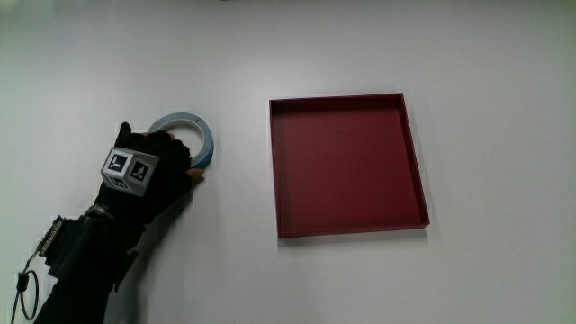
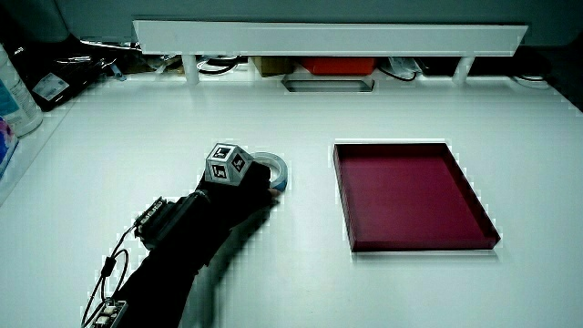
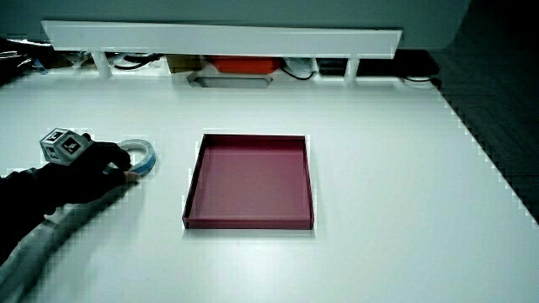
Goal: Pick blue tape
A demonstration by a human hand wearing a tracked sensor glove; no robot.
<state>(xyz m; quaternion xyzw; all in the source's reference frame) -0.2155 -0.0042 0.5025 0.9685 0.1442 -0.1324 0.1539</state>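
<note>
The blue tape is a pale blue ring lying flat on the white table, also seen in both side views. The gloved hand rests over the part of the ring nearest the person. Its fingers are curled onto the rim, and a bare fingertip presses the ring's outer edge. The patterned cube sits on the back of the hand. The hand hides about half of the tape. The tape is still in contact with the table.
A shallow dark red tray lies on the table beside the tape, a short gap apart. A low white partition runs along the table's edge farthest from the person. A bottle stands at a table edge.
</note>
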